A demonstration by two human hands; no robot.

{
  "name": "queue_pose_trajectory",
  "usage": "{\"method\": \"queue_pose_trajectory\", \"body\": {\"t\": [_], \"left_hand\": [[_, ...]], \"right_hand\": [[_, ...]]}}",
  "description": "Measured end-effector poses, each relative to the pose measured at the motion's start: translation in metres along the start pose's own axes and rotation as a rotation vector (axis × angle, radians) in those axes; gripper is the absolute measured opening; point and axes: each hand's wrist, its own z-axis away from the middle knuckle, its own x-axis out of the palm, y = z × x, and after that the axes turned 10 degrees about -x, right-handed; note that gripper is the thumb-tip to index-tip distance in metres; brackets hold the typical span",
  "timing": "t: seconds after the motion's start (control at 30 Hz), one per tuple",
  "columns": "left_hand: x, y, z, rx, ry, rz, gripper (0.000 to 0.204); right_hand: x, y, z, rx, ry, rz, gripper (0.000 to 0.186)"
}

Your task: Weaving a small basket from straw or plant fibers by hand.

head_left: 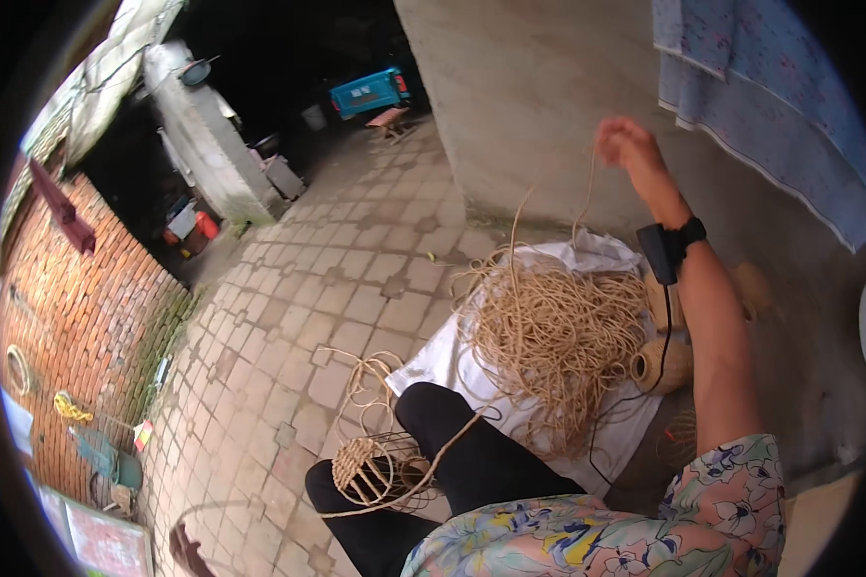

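– The fingers (618, 132) of the right hand (633, 154) are being held up at the far right, but how firmly are they being closed?

– They are being blurred, and although some bending is being suggested, how far open they are cannot be told. One strand is being seen to reach them from the pile of cord (558, 327); whether it is being gripped cannot be confirmed.

– And the left hand (191, 553)?

– What seems to be it is being shown as one dark blur at the near left edge; its opening and hold cannot be told.

– Where is the cord being kept?

– One big tangled pile is being supported by one white sheet (452, 365), to the right of the two knees (443, 413). One round woven piece (358, 466) is being rested at the left knee, with cord being looped around it.

– How many tan vessels (664, 365) are being counted?

– At least three, to the right of the pile, partly being hidden by the forearm.

– And the surroundings?

– The ground is being covered by pale paving (327, 298), bordered at left by one brick wall (87, 260). One plastered wall (529, 106) is being seen at the far side, one blue cloth (789, 115) is being hung at far right, and one teal panel (370, 91) and one low stool (388, 119) are being shaded beyond.
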Motion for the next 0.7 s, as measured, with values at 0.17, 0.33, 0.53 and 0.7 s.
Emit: {"method": "queue_pose_trajectory", "body": {"t": [0.17,0.33,0.53,0.7], "left_hand": [[0.09,0.181,0.034,0.257,-0.254,0.059,0.018],[0.131,0.31,0.108,0.643,-0.661,0.092,0.02],[0.136,0.309,0.11,0.66,-0.665,0.152,0.013],[0.135,0.256,0.114,0.369,-0.801,0.067,0.019]], "right_hand": [[0.164,0.007,0.1,-0.358,-0.619,0.956,0.049],[0.309,-0.077,0.212,-0.65,-0.879,-0.16,0.064],[0.297,-0.066,0.24,0.026,-1.088,-0.551,0.032],[0.221,-0.038,0.2,-0.134,-0.9,-0.012,0.014]]}}
